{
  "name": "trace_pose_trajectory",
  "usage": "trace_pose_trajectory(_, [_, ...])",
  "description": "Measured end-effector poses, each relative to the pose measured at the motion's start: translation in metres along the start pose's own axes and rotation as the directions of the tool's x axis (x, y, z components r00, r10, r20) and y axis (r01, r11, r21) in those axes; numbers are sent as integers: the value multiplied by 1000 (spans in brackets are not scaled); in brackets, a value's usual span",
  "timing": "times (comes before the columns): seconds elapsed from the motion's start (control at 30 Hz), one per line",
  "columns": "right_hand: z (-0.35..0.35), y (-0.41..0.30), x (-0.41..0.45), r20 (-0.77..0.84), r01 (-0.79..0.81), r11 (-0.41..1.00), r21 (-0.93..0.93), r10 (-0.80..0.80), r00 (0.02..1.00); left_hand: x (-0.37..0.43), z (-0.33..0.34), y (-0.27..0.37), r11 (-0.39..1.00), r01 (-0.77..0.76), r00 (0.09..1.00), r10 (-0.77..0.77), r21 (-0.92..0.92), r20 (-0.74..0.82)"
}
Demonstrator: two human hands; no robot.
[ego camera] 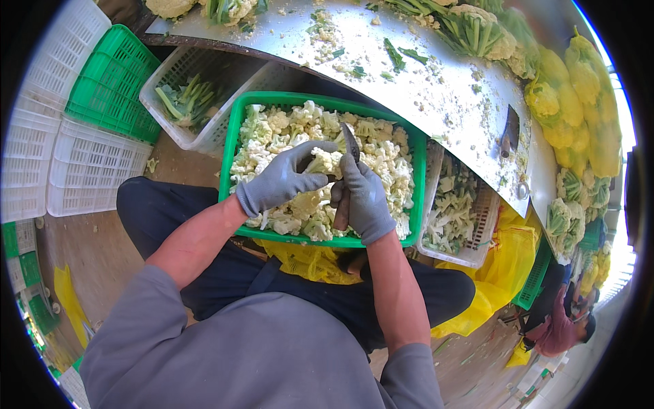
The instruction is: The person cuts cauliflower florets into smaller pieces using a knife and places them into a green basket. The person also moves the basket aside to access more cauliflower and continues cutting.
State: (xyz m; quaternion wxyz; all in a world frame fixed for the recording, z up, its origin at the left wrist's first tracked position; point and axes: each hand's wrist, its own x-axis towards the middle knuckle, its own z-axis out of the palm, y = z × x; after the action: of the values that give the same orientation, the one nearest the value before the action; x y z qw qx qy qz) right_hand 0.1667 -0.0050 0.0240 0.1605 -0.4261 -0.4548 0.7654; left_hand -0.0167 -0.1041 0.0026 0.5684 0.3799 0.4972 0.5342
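Note:
Both of my hands wear grey knit gloves and are over a green plastic crate [420, 168] full of cut cauliflower florets [271, 133]. My left hand [283, 176] grips a cauliflower floret [322, 162] between thumb and fingers. In my right hand [363, 197] is a small knife [350, 140], its wooden handle low in the fist and its blade pointing up and away from me. The blade is just right of the held floret; whether it touches is not clear.
A metal-topped table [317, 51] strewn with crumbs and leaves bears a cleaver [510, 130] and whole cauliflowers [475, 30]. White crates with trimmings [186, 99] flank the green crate. Stacked crates [97, 163] rise at left, yellow mesh bags [562, 112] at right. A person [559, 327] is far right.

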Motion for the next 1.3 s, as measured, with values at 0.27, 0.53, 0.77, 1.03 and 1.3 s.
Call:
trace_pose_trajectory(0.27, [-28,9,-35,-17,432,528,-731,-648,761,7,20,3,990,67,998,-69,-127,-6])
trace_pose_trajectory(0.53, [-52,-7,-67,240,395,68,-916,-696,677,17,55,6,978,102,994,-95,-183,47])
trace_pose_trajectory(0.77, [-74,-12,-73,328,399,-65,-915,-695,640,23,68,13,945,228,971,-204,-234,124])
trace_pose_trajectory(1.03, [-226,7,-102,-170,-158,88,-983,-753,636,16,57,35,974,117,990,-99,-193,104])
trace_pose_trajectory(1.3, [-165,25,-83,-169,107,444,-890,-538,826,2,-35,9,243,-160,970,217,957,107])
